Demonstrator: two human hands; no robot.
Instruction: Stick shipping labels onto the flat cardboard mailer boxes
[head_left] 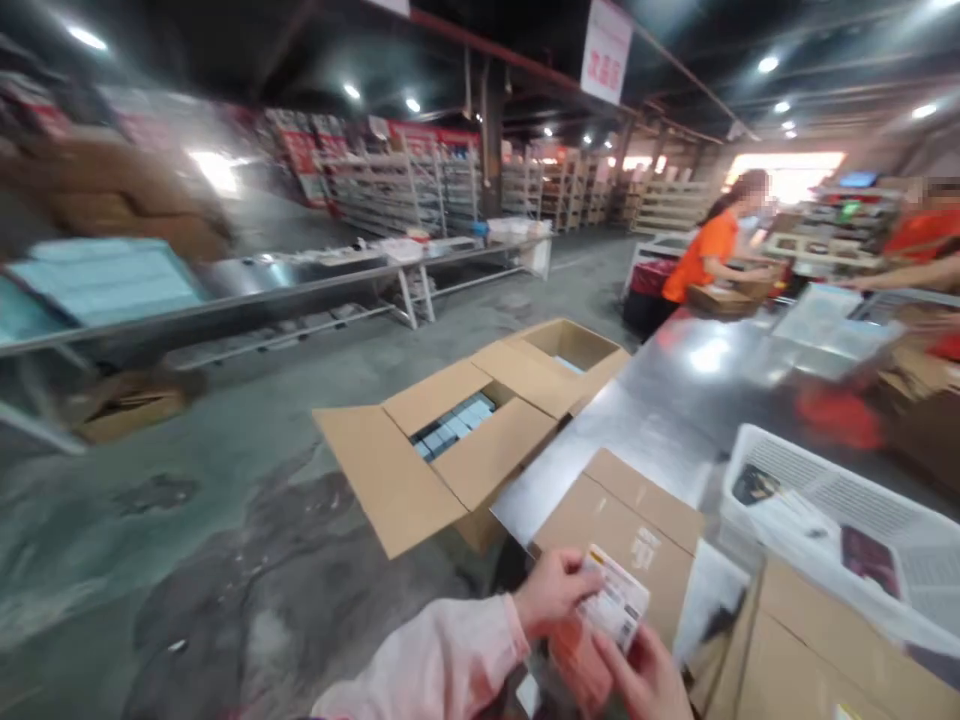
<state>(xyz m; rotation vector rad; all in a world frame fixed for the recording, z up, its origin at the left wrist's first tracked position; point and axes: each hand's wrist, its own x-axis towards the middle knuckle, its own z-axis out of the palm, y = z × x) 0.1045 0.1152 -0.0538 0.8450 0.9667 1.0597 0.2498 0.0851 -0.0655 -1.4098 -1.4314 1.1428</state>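
Observation:
A small white printed label [616,598] with dark print and a yellow strip along its top edge is between my two hands. My left hand [553,592], in a pale pink sleeve, pinches its left side between thumb and fingers. From below, my right hand [646,672] grips the lower right edge. A blurred reddish thing [579,662] hangs just under the label; its kind cannot be made out. Beyond my hands a closed cardboard box [577,510] lies on the metal table [645,410].
Left of the table stand an open carton [382,450] of small light-blue boxes and another open carton [581,340]. To the right are a white plastic basket [810,460] and a cardboard box [825,640]. Two people in orange work at the far right.

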